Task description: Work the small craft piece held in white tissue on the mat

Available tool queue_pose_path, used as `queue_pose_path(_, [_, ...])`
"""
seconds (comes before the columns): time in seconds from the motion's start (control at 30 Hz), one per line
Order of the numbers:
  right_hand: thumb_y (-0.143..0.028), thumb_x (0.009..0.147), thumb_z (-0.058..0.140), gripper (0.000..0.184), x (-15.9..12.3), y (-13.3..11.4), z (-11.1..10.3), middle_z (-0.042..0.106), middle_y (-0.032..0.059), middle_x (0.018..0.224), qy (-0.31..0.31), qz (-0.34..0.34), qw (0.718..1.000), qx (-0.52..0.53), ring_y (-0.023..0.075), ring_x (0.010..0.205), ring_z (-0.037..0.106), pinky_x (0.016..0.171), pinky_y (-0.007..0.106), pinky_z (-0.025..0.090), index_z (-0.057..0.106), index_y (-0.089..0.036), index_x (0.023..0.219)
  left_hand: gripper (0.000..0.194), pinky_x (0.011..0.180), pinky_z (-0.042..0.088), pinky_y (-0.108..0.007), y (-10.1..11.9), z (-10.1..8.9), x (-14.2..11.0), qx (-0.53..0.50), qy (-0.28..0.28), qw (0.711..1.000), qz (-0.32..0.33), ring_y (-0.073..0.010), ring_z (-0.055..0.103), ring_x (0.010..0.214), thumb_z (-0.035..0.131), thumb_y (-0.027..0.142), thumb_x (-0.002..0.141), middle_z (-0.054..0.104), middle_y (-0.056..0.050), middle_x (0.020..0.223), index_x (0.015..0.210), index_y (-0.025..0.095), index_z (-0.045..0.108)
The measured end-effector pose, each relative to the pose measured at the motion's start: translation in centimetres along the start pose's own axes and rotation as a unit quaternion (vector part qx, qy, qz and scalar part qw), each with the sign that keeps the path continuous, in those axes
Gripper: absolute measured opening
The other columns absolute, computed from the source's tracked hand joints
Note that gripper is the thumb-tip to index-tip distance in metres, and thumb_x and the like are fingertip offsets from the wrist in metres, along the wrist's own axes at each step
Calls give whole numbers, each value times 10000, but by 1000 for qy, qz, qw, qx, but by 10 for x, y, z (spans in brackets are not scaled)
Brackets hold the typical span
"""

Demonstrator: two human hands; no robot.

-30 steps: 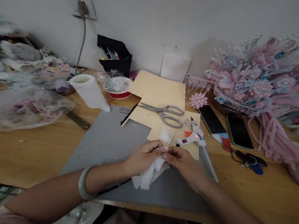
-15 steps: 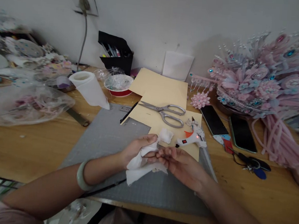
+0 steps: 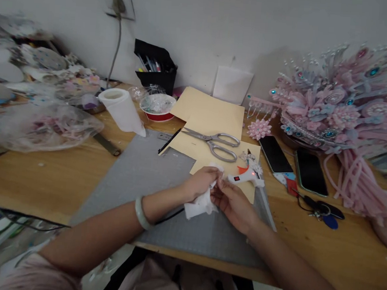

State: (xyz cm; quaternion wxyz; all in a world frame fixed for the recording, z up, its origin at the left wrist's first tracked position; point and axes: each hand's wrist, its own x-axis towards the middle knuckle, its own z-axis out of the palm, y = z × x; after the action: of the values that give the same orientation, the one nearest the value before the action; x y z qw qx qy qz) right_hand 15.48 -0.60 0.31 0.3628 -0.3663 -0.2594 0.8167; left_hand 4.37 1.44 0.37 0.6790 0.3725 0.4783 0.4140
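Note:
My left hand (image 3: pixel 200 183) and my right hand (image 3: pixel 231 200) meet over a grey cutting mat (image 3: pixel 145 172), both closed on a crumpled white tissue (image 3: pixel 200 204) that hangs between them. A pale bangle (image 3: pixel 140 212) circles my left wrist. Just beyond my fingers a small white glue gun (image 3: pixel 246 177) lies on tan paper (image 3: pixel 211 119), its red light on. Steel scissors (image 3: pixel 215 143) rest further back on the same paper.
Two dark phones (image 3: pixel 274 154) (image 3: pixel 310 171) and keys (image 3: pixel 321 210) lie to the right, beside a large pink beaded headdress (image 3: pixel 341 115). At the left are a white roll (image 3: pixel 122 110), a red bowl (image 3: pixel 158 107) and plastic bags of ornaments (image 3: pixel 39 125). A black pen holder (image 3: pixel 155 67) stands at the wall.
Both hands have moved forward toward the glue gun and closed together on the tissue. The small white wad that lay on the paper is now hidden behind my left hand.

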Motion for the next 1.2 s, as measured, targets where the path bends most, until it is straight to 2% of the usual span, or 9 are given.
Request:
queue_pose_path(0.07, [-338, 706, 566, 187, 0, 0, 1, 579, -6, 601, 11, -3, 1000, 18, 68, 557, 530, 578, 195, 442, 571, -151, 703, 136, 388, 255, -176, 0, 1, 0, -7, -5, 1000, 8, -43, 340, 379, 493, 195, 654, 408, 68, 431, 537, 142, 447])
queue_pose_path(0.23, [-336, 706, 566, 193, 3, 2, 4, 572, -4, 588, 2, -5, 999, 33, 73, 554, 524, 567, 197, 433, 574, -144, 695, 190, 337, 217, -158, -2, -7, -7, -54, -90, 994, 2, -32, 312, 337, 535, 288, 651, 372, 81, 400, 573, 148, 433])
queue_pose_path(0.33, [-302, 705, 575, 172, 5, 4, 3, 571, -3, 609, -3, -22, 999, 27, 63, 563, 517, 564, 181, 423, 574, -132, 682, 217, 330, 230, -145, 0, -11, -9, -85, -109, 990, 11, -28, 328, 334, 535, 313, 669, 398, 75, 406, 578, 145, 433])
queue_pose_path(0.47, [-250, 703, 585, 126, 6, 5, 2, 541, -20, 589, -16, -26, 999, 44, 52, 551, 497, 586, 182, 422, 566, -131, 666, 229, 361, 299, -138, 2, -16, -10, -82, -143, 986, 2, -35, 408, 370, 535, 321, 693, 482, 37, 452, 604, 118, 481])
queue_pose_path(0.6, [-253, 715, 571, 155, 1, 3, 3, 498, -28, 568, -60, -24, 995, 72, 68, 600, 508, 635, 198, 421, 537, -138, 616, 215, 413, 381, -164, 4, -20, -12, -107, -169, 980, -18, -58, 482, 393, 530, 306, 708, 567, -14, 521, 644, 103, 503])
queue_pose_path(0.73, [-276, 721, 563, 143, -3, -1, 4, 491, -23, 584, -92, -10, 991, 92, 97, 732, 521, 714, 217, 410, 535, -152, 656, 219, 377, 362, -162, 6, -22, -12, -165, -162, 973, -15, -67, 477, 368, 519, 312, 710, 571, -28, 489, 635, 111, 475])
queue_pose_path(0.97, [-327, 743, 524, 174, 1, 4, 6, 527, -19, 629, -63, -60, 995, 43, 77, 634, 509, 657, 214, 408, 528, -161, 688, 233, 380, 350, -159, 4, -18, -12, -141, -144, 979, -2, -48, 437, 365, 550, 332, 686, 523, 12, 463, 632, 119, 474])
queue_pose_path(1.1, [-269, 713, 569, 115, 3, 7, 5, 582, -1, 692, -56, -85, 995, -3, 82, 671, 533, 690, 216, 402, 534, -160, 725, 246, 348, 301, -159, 3, -17, -10, -141, -133, 981, -4, -30, 350, 314, 552, 344, 681, 429, 59, 391, 617, 129, 453])
queue_pose_path(1.2, [-246, 715, 569, 96, 3, 8, 5, 598, -2, 672, -52, -78, 996, 0, 78, 648, 548, 677, 211, 408, 536, -157, 724, 233, 354, 298, -163, 3, -18, -10, -130, -151, 980, -6, -36, 365, 321, 540, 332, 697, 436, 49, 389, 624, 123, 465])
